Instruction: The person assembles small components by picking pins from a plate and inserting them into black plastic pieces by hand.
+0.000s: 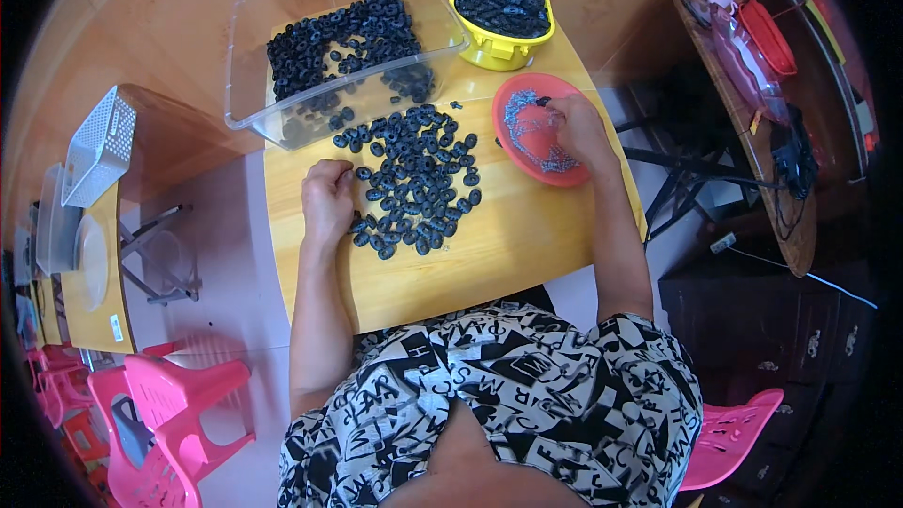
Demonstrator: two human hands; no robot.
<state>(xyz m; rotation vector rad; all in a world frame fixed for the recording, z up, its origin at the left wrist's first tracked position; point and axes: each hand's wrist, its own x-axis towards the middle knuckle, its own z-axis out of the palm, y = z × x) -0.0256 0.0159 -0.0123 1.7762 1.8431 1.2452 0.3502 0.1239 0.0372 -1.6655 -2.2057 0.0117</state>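
A pile of small black ring-shaped parts [414, 179] lies spread on the wooden table [489, 254]. My left hand [326, 202] rests at the pile's left edge, fingers curled against the parts; whether it holds one is hidden. My right hand [580, 130] reaches into a red round dish [513, 127] of small silvery metal pieces [527, 127], its fingertips pinched among them. A clear plastic bin [282, 28] with more black parts stands behind the pile. A yellow tub [499, 49] heaped with black parts sits at the back.
A second wooden table [94, 310] at the left carries a white basket [99, 146] and trays. Pink plastic chairs [165, 414] stand at lower left, another pink chair [734, 433] at lower right. A side table [752, 132] at right holds red and clear containers and black cables.
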